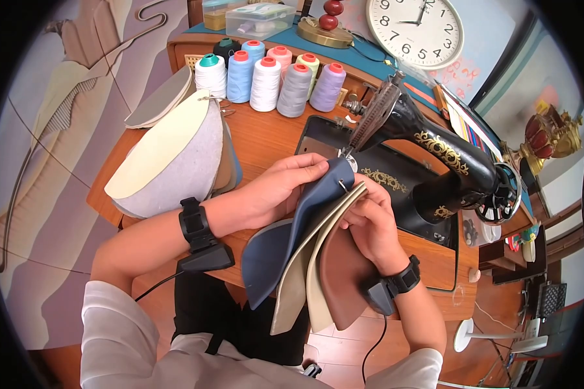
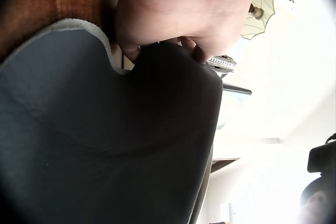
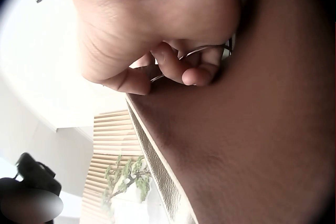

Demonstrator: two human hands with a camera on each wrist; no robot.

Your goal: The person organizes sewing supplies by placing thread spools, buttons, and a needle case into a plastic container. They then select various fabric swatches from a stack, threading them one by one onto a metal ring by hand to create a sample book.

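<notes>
A bunch of leather swatches hangs between both hands, in front of the sewing machine. My left hand (image 1: 280,189) pinches the top of the dark blue swatch (image 1: 263,260), thumb lying on its upper face. Beside it fan out a beige swatch (image 1: 291,295), a cream swatch (image 1: 319,303) and a brown swatch (image 1: 346,279). My right hand (image 1: 374,223) grips the swatches' top corner on the brown side. In the right wrist view a thin metal ring (image 3: 198,49) runs between its curled fingers. The left fingertips are partly hidden behind the blue leather (image 2: 105,129).
A black sewing machine (image 1: 444,146) stands just beyond the hands. Several thread spools (image 1: 264,84) line the back of the wooden table (image 1: 259,136). Another ringed bundle of swatches (image 1: 169,155) lies at left. A wall clock (image 1: 415,32) and a lamp base (image 1: 324,34) are behind.
</notes>
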